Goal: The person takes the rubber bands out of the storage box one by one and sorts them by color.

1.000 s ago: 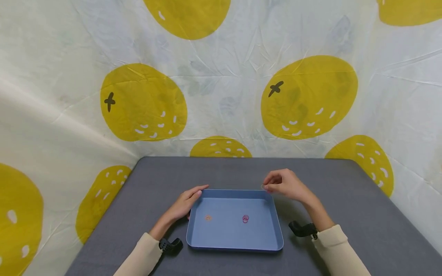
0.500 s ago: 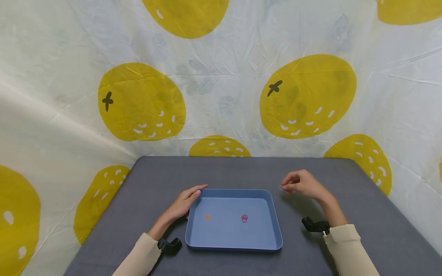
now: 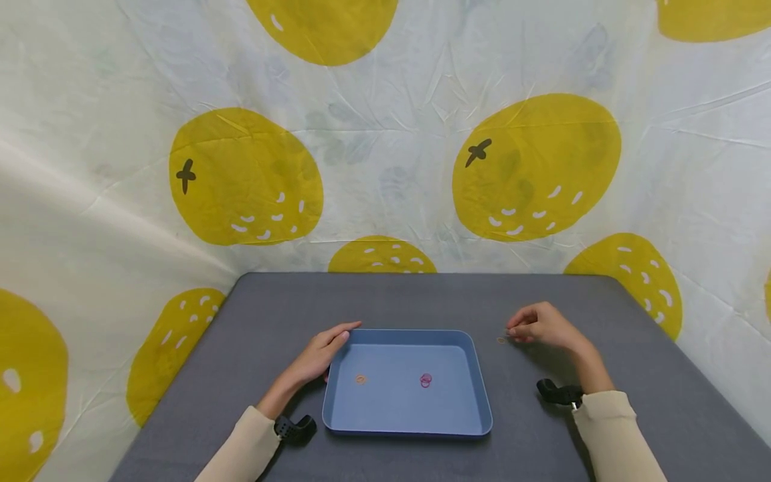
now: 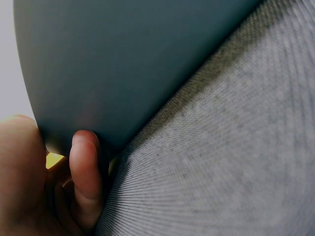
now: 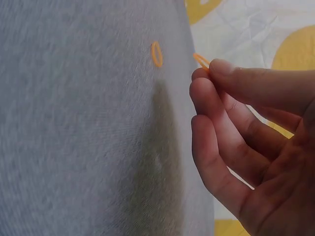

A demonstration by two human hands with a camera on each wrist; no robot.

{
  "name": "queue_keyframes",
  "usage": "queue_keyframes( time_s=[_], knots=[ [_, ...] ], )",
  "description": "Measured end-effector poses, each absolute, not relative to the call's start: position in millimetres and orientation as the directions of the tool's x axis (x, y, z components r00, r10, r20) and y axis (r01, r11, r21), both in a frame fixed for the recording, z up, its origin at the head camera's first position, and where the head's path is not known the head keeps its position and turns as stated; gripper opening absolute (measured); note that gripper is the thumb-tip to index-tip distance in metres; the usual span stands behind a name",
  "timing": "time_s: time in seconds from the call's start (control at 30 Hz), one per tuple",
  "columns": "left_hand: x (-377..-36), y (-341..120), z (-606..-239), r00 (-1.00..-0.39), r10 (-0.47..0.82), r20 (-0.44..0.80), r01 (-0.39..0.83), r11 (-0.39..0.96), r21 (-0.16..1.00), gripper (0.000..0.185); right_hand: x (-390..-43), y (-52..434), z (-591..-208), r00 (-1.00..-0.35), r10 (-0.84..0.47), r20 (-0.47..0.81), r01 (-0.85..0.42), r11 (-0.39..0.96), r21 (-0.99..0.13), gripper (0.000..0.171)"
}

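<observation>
In the right wrist view my right hand [image 5: 246, 128] pinches a small orange rubber band [image 5: 201, 60] between thumb and forefinger, above the table. Another orange rubber band [image 5: 153, 53] lies on the cloth close by, just right of the tray in the head view. My left hand [image 3: 320, 353] grips the far left corner of a shallow blue tray [image 3: 406, 426], a fingertip [image 4: 84, 137] pressed on its outer wall. On the tray floor lie orange rubber bands [image 3: 361, 379] at the left and a few overlapping pink rubber bands [image 3: 425, 381] right of centre.
The table is covered in grey cloth [image 3: 289, 301]. Behind it hangs a white curtain [image 3: 385, 181] with yellow fruit prints. Both wrists wear black camera mounts, the left one [image 3: 295, 430] beside the tray's near left corner.
My right hand has moved right, from over the tray's far right corner to above the table, still pinching a band; the band on the cloth has come into view. My left hand stays put.
</observation>
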State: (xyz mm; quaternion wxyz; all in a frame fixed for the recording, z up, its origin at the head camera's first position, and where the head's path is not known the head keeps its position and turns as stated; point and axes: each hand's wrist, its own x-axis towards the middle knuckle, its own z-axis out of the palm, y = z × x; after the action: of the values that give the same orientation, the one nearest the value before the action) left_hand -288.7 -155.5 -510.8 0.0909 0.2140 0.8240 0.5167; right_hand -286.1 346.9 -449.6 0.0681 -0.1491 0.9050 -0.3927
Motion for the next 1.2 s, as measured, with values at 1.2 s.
queue_keyframes(
  time_s=[1.2],
  knots=[
    [-273, -148, -485, -0.891, 0.449, 0.076, 0.267, 0.381, 0.885, 0.043, -282, 351, -459, -0.965, -0.225, -0.136, -0.073, 0.726, -0.683, 0.014]
  ],
)
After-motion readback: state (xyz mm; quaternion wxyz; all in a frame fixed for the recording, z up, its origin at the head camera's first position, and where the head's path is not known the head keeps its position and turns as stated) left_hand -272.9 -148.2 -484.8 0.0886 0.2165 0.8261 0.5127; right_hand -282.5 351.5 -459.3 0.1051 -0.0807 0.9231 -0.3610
